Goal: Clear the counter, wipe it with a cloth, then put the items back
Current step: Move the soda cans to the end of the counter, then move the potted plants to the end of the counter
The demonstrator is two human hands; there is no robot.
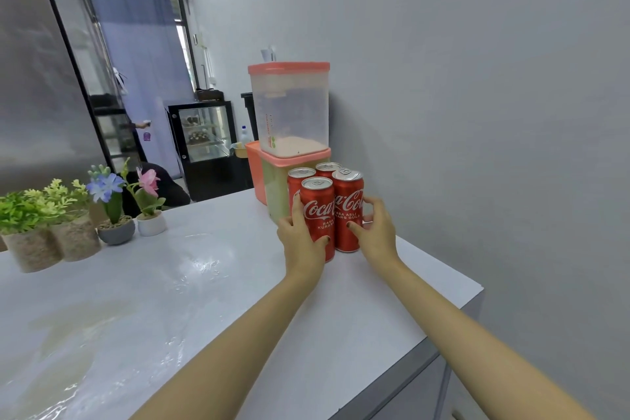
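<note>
Four red metal cola cans (324, 211) are stood upright in a tight bunch at the far right of the white desk (204, 283), straight ahead of both hands. The front left can (317, 215) is gripped by the left hand (301, 235), and the front right can (347, 204) by the right hand (375, 232). Two pink-lidded clear plastic boxes (289, 106) are stacked just behind.

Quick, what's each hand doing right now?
Left hand: grips the front-left can.
Right hand: thumb and fingers curled round the front-right can.
</note>
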